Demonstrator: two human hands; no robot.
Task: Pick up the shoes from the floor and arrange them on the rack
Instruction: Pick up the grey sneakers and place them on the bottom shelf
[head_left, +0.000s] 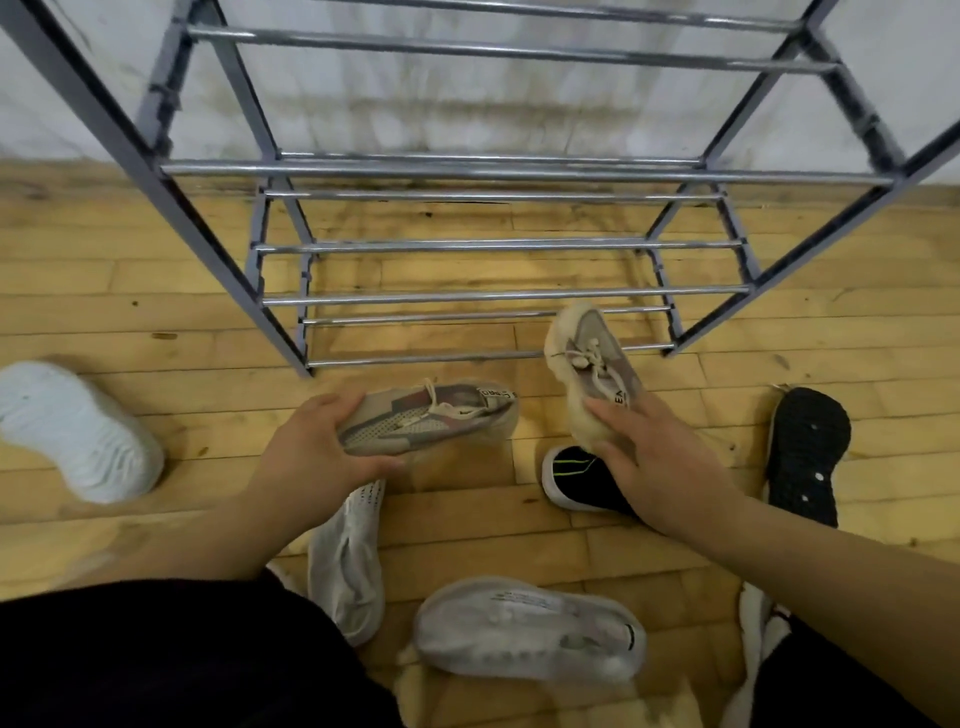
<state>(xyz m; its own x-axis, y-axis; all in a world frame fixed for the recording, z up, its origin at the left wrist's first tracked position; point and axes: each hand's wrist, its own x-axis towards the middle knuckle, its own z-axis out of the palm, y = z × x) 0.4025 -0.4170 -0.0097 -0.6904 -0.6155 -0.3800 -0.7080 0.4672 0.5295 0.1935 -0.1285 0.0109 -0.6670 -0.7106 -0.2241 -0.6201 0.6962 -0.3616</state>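
My left hand (317, 447) grips the toe of a beige-grey sneaker (436, 415) that lies sideways just above the floor. My right hand (649, 447) holds the heel of its matching beige sneaker (587, 358), toe pointing up toward the metal shoe rack (488, 296). The rack's shelves of chrome bars stand bare right in front of both shoes. On the floor lie a black shoe with green stripes (576, 478) under my right hand, a black shoe sole-up (808, 452), a white shoe sole-up (72, 431), a white knit shoe (348, 561) and a grey-white shoe (530, 629).
The floor is wooden planks (156, 291), and a white wall (467, 104) stands behind the rack. My dark trouser legs (156, 665) fill the bottom corners. Another white shoe (753, 634) lies partly hidden by my right knee.
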